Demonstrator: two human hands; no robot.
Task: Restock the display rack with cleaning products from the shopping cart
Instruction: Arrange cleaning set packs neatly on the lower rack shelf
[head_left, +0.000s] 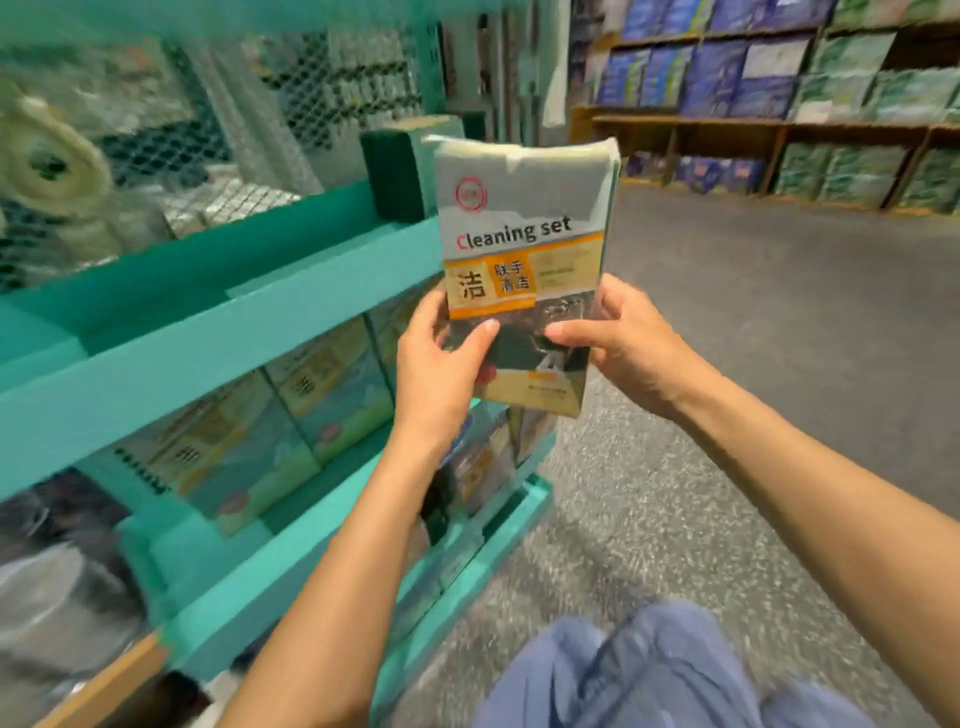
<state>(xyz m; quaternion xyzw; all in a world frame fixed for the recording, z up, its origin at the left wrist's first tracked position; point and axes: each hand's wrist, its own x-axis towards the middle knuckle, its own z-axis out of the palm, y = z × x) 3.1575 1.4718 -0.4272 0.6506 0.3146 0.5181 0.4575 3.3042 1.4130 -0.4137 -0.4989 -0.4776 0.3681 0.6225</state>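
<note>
1. Rack (218, 332), teal and tiered, fills the left side with boxed products on its lower shelves.
2. Cleaning set pack (522, 270) stands upright in the air beside the rack's end.
3. Left hand (441, 364) and right hand (618, 343) pinch its lower edges, thumbs in front.

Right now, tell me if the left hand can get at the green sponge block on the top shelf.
Probably not: the left hand is gripping the cleaning set pack, though the sponge block stands unobstructed.
</note>
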